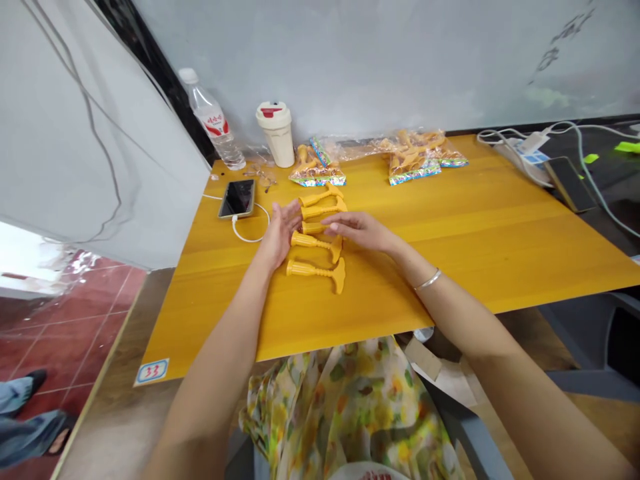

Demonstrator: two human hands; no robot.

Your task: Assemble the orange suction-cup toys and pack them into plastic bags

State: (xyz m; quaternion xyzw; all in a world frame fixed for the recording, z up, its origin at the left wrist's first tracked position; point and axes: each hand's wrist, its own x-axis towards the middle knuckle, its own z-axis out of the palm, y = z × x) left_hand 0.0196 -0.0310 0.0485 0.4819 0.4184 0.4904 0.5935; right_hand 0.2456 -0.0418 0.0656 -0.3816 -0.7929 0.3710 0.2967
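Several orange plastic toy pieces with ribbed handles lie in a row on the wooden table (475, 227); the nearest piece (317, 271) lies alone in front. My left hand (279, 233) rests at the left ends of the row, fingers stretched out and touching a middle piece (316, 241). My right hand (357, 230) lies flat over the right side of the row, fingers extended toward the third piece (314, 228). Neither hand grips anything.
A phone (237, 198) on a white cable, a water bottle (213, 120) and a white cup (276, 133) stand at the back left. Clear bags of orange pieces (415, 157) lie along the wall. A power strip and another phone (570, 181) sit at the right.
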